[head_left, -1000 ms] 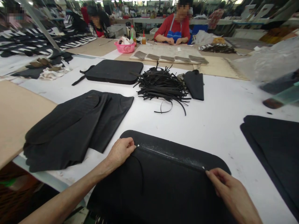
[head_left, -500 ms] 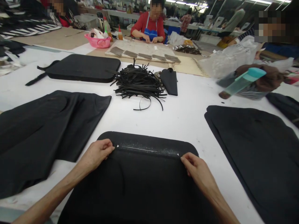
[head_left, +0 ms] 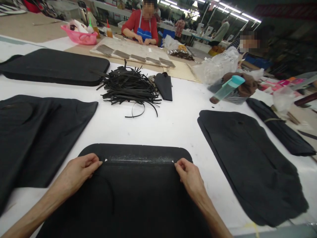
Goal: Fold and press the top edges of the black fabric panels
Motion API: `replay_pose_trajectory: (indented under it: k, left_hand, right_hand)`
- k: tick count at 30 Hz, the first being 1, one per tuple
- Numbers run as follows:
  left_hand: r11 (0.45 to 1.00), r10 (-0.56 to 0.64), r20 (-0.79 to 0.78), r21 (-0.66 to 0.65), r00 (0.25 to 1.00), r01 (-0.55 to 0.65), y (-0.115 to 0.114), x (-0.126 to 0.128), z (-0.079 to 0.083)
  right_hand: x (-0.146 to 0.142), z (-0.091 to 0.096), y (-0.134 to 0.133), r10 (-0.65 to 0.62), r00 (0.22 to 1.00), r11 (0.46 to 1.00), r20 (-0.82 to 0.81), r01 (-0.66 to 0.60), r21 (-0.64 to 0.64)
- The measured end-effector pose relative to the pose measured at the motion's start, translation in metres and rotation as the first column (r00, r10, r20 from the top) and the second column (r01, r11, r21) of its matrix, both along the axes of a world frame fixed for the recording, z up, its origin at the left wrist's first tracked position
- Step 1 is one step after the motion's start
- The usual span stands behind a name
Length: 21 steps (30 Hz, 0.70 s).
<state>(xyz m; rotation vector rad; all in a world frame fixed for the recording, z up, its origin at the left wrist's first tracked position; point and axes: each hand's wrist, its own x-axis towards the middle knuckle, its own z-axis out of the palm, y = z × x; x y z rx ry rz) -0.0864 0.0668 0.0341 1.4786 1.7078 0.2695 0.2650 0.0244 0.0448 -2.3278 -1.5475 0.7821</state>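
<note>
A large black panel [head_left: 146, 198] with rounded corners lies in front of me. Near its far edge runs a whitish line between two small white triangular marks. My left hand [head_left: 85, 167] pinches at the left mark, fingers closed. From beneath it a thin black strip [head_left: 112, 195] curves down over the panel. My right hand [head_left: 189, 173] is closed in a pinch by the right mark. The strip seems stretched between both hands just below the line, though black on black makes its edges hard to see.
Beyond the panel lies a pile of black strips [head_left: 131, 86] beside a small black piece [head_left: 163, 86]. Stacked black panels [head_left: 54, 67] sit behind left; black sheets lie left [head_left: 56, 132] and right [head_left: 247, 158]. A bottle [head_left: 229, 87] lies back right. A person in red works opposite.
The view has swung to the right, so everything sits further left. Both hands keep their pinch at the two marks on the panel.
</note>
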Motion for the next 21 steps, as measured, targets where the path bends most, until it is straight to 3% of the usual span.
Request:
replay_pose_trajectory:
  k: [8,13,21]
  left_hand:
    - [0.998,0.053,0.036,0.018,0.998,-0.054,-0.003,0.004,0.007]
    - [0.996,0.036,-0.031,0.083,0.999,-0.033,-0.001,0.008,0.011]
    - [0.991,0.035,-0.089,0.131,0.995,-0.023,-0.001,0.007,0.009]
  right_hand:
    - [0.000,-0.003,-0.002,0.020,0.998,0.998,0.065,-0.016,-0.053]
    - [0.008,-0.010,-0.001,0.058,0.996,0.991,0.070,-0.049,-0.125]
    - [0.014,-0.019,-0.003,0.047,0.997,0.990,0.069,-0.037,-0.134]
